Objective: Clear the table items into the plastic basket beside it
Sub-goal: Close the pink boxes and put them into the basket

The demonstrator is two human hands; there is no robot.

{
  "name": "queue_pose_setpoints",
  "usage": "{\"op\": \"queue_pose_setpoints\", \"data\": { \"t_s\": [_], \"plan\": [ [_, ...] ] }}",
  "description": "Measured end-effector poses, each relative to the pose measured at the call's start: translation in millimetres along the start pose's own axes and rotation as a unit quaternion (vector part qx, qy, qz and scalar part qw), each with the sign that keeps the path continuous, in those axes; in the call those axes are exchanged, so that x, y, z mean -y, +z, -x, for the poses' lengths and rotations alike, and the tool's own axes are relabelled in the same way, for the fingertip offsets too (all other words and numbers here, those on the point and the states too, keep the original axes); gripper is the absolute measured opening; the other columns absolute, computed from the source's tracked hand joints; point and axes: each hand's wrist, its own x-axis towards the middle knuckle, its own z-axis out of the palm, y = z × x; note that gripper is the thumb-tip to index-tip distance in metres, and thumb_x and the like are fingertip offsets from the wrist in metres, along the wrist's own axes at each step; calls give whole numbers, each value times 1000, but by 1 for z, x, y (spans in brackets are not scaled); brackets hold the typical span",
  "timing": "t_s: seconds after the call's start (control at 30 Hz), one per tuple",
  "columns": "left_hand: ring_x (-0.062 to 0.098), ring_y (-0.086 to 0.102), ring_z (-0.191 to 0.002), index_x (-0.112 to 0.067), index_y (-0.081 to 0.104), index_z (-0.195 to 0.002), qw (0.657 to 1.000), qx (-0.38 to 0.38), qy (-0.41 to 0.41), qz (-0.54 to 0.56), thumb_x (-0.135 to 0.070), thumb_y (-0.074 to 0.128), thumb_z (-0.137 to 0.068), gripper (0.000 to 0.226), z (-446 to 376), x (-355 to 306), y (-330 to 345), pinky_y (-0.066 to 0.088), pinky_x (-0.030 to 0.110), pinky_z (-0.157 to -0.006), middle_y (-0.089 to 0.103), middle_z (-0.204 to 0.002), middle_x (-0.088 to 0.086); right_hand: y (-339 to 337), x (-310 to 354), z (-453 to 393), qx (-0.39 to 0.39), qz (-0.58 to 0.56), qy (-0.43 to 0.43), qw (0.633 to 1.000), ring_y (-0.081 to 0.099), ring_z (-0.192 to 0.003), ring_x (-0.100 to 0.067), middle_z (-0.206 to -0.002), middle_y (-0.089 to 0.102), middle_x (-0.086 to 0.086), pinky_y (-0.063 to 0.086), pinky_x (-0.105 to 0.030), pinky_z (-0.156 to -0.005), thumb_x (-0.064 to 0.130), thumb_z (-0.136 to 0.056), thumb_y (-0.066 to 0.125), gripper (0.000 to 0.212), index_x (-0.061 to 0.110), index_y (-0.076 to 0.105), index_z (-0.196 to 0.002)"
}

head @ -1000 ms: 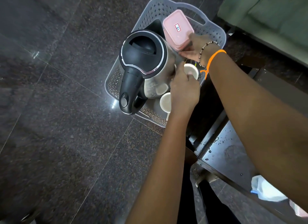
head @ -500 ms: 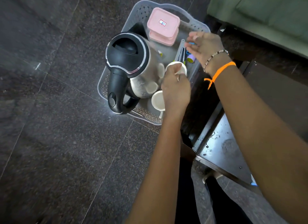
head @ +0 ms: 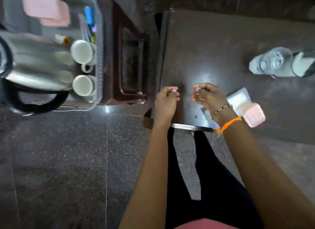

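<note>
The grey plastic basket sits at the upper left on a dark red stool. It holds a steel kettle with a black handle, two white cups, a pink lidded box and small items. On the dark table lie a pink-lidded clear container and a crumpled clear plastic bottle. My left hand and my right hand hover over the table's near left part, both loosely curled, holding nothing.
The table's metal front edge runs just below my wrists. Dark polished stone floor fills the left and bottom. My legs in black stand below the table edge.
The view swung right from the basket to the table. My left hand let go of the white cup in the basket, and both hands came back over the table.
</note>
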Motion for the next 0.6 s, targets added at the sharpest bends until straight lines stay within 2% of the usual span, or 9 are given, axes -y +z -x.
{"op": "queue_pose_setpoints", "data": {
  "t_s": [0.2, 0.27, 0.33, 0.4, 0.47, 0.53, 0.6],
  "plan": [
    [3, 58, -65, -15, 62, -97, 988, 103, -30, -111, -10, 43, -92, 20, 10, 33, 90, 46, 10, -60, 63, -88, 2, -115, -43, -5, -136, 2, 11, 991, 51, -40, 0, -59, 55, -3, 43, -8, -43, -9, -89, 42, 28, 11, 56, -74],
    [5, 57, -65, -11, 62, -100, 982, 126, -39, -137, -7, 42, -91, 23, 14, 39, 120, 46, 9, -56, 62, -88, 3, -151, -57, -10, -189, 36, -3, 981, 52, -41, 3, -60, 58, -3, 46, -14, -52, -8, -88, 44, 26, 11, 58, -77],
    [7, 56, -65, -10, 62, -100, 976, 139, -48, -163, -7, 40, -92, 24, 17, 42, 144, 44, 13, -58, 62, -87, 4, -179, -71, -17, -239, 112, -14, 965, 61, -67, -11, -81, 64, -14, 51, -30, -74, -4, -84, 49, 21, 10, 63, -90],
    [6, 56, -65, -6, 62, -107, 970, 150, -61, -181, -9, 39, -94, 27, 18, 45, 161, 44, 11, -58, 61, -85, 3, -200, -83, -25, -282, 200, -7, 938, 59, -95, -29, -111, 61, -19, 41, -30, -89, 1, -81, 53, 25, 7, 61, -105],
    [6, 56, -67, -5, 61, -111, 966, 154, -76, -196, -11, 38, -95, 29, 21, 49, 175, 43, 13, -60, 61, -90, 4, -215, -95, -32, -294, 235, 21, 926, 50, -112, -35, -127, 48, -21, 32, -30, -96, 5, -80, 58, 37, 7, 54, -117],
    [6, 57, -70, -7, 60, -112, 960, 157, -87, -215, -13, 37, -95, 30, 22, 52, 183, 43, 15, -68, 61, -96, 4, -221, -105, -39, -285, 223, 58, 931, 48, -117, -36, -132, 42, -21, 31, -31, -101, 8, -80, 61, 45, 8, 49, -123],
    [6, 58, -73, -8, 60, -113, 959, 155, -97, -218, -16, 37, -96, 30, 23, 56, 190, 45, 18, -73, 62, -98, 3, -224, -113, -46, -262, 215, 74, 938, 48, -118, -35, -132, 43, -23, 29, -24, -94, 11, -81, 64, 48, 6, 46, -126]
  ]
}}
